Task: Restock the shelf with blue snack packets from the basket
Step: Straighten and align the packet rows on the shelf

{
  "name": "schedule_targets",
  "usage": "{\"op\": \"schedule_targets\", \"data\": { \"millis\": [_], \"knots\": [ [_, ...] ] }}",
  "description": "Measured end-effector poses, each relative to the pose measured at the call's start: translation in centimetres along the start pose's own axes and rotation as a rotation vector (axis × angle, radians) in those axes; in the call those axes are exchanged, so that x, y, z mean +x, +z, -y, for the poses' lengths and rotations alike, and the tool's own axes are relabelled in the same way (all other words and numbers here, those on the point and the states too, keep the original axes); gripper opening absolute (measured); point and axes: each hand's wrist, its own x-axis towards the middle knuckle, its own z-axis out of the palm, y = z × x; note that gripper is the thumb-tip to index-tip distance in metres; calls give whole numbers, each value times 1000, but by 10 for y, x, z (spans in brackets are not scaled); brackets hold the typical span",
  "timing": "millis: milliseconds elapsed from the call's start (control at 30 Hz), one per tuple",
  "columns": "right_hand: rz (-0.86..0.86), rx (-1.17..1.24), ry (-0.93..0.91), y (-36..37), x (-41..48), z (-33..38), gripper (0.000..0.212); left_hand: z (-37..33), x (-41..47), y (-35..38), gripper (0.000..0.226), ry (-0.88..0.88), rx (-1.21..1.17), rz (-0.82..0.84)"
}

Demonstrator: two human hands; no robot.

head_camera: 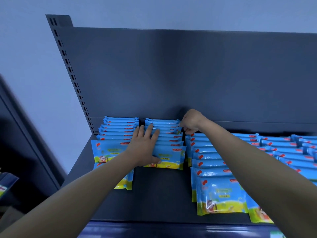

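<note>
Bare dark-grey metal shelf (159,194) fronts the short row of blue plastic snack packets (169,140), restocking seemingly unfinished; left hand (145,146) presses spread, right hand (191,121) curls behind, grip unclear.

A pale blue-grey wall (154,11) rises behind the dark grey metal back panel (188,74), which is bordered on the left by a slotted upright (68,66). The shelf deck (159,194) is matte and dark, with a glossy blue front strip (171,231). Another dark unit (25,134) stands blurred at the left. The light is cool and even.
</note>
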Motion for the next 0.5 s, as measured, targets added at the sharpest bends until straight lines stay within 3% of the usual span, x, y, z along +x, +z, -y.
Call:
{"op": "schedule_targets", "data": {
  "millis": [133,333,500],
  "knots": [
    [102,15,-89,10,-9,-3,10,-2,-1,-1,112,-11,50,-68],
    [-48,-118,-247,24,-9,-8,14,-4,-2,3,97,108,7,-137],
    [-55,-117,-298,27,-7,-15,16,-5,-3,4,93,143,-9,-153]
  ]
}}
